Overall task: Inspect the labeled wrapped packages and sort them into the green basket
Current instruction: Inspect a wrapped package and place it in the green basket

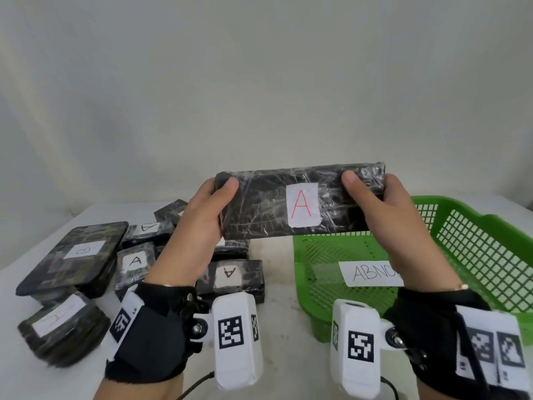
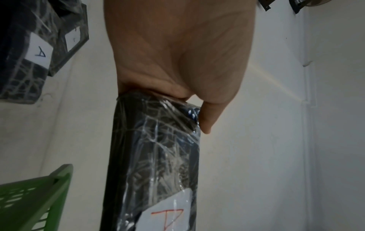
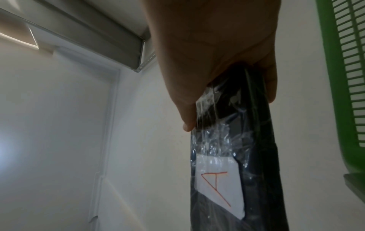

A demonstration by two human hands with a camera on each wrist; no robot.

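A long black package in clear wrap, with a white label bearing a red A, is held up level above the table, its label facing me. My left hand grips its left end, thumb on the front. My right hand grips its right end the same way. The left wrist view shows the package under the left thumb. In the right wrist view the label lies below the right thumb. The green basket stands on the table at the right, behind my right hand.
A pile of wrapped black packages lies on the left of the white table: a flat one labelled B and several labelled A. A paper slip reading ABNO… lies in the basket. A plain wall rises behind the table.
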